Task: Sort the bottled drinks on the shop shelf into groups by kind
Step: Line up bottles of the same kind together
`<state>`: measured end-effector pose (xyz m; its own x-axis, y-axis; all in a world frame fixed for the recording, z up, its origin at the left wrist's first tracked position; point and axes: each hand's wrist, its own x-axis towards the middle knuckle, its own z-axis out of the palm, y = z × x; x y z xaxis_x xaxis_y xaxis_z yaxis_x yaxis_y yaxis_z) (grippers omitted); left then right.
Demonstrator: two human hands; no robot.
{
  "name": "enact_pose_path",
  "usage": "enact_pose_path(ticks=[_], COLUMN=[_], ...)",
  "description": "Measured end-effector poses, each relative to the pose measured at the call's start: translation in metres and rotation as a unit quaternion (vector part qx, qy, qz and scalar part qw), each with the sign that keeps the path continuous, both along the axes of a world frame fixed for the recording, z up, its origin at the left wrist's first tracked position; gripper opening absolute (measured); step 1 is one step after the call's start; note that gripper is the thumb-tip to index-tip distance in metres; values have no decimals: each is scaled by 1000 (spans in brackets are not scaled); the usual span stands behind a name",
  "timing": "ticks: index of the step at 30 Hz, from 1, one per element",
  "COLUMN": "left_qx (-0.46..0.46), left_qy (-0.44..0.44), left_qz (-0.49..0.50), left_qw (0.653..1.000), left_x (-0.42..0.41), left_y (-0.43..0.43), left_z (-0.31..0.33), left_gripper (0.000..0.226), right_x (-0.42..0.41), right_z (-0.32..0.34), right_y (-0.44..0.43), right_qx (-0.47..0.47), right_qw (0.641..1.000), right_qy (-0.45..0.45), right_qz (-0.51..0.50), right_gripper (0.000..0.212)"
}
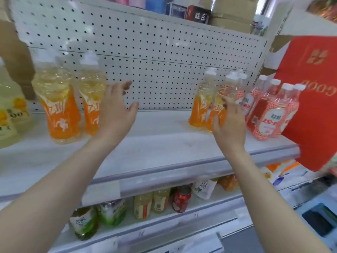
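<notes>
Bright, even light; blurred, warped edges.

Shop — pegboard-backed shelf [164, 147], bottled drinks [58, 106], price-label rails

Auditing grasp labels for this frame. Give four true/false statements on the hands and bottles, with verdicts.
1. The left hand grips a bottle. False: its fingers are spread, holding nothing.
2. The right hand grips an orange-labelled clear plastic bottle of yellow drink. True.
3. The pink-patterned white-capped bottles stand at the left end of the white shelf. False: they stand at its right end, beside a red cardboard box.
4. A red metal can stands on the lower shelf. True.
</notes>
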<state>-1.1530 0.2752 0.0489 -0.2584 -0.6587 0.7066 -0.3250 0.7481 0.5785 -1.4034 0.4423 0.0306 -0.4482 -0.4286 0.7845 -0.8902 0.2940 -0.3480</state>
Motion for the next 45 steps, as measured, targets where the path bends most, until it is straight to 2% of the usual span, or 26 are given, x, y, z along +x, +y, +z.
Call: enact_pose_path(ticks=[4, 8, 10, 13, 18, 24, 32, 39, 45], left_qx=[85, 162, 202, 246, 245, 261, 294, 294, 259], left_qy=[-66, -114, -108, -84, -74, -72, 13, 77, 114], left_qz=[-75, -99, -113, -108, -92, -101, -110, -54, 17], left_qw=[991, 975, 967, 960, 962, 957, 949, 951, 959], left_x=[-96, -182, -215, -248, -262, -242, -172, -65, 48], left_y=[17, 25, 26, 23, 18, 21, 38, 54, 57], left_z=[0, 2, 0, -6, -14, -12, -8, -5, -5], left_gripper=[57, 74, 79, 71, 71, 66, 58, 50, 43], right_x=[-72, -112, -120, -124, -129, -129, -104, -22, 72], right_z=[1, 15, 19, 19, 15, 13, 21, 23, 20], right_y=[22, 11, -2, -20, -36, -40, -37, -35, -49], right_qx=[6, 17, 33, 46, 31, 23, 16, 1, 12], right_qw=[995, 986, 981, 974, 961, 960, 965, 939, 921], right_qy=[-96, -163, -181, -199, -235, -239, -192, -221, -231], right_qz=[-34, 18, 55, 100, 142, 147, 177, 264, 314], right_gripper=[56, 67, 73, 86, 94, 86, 85, 73, 75])
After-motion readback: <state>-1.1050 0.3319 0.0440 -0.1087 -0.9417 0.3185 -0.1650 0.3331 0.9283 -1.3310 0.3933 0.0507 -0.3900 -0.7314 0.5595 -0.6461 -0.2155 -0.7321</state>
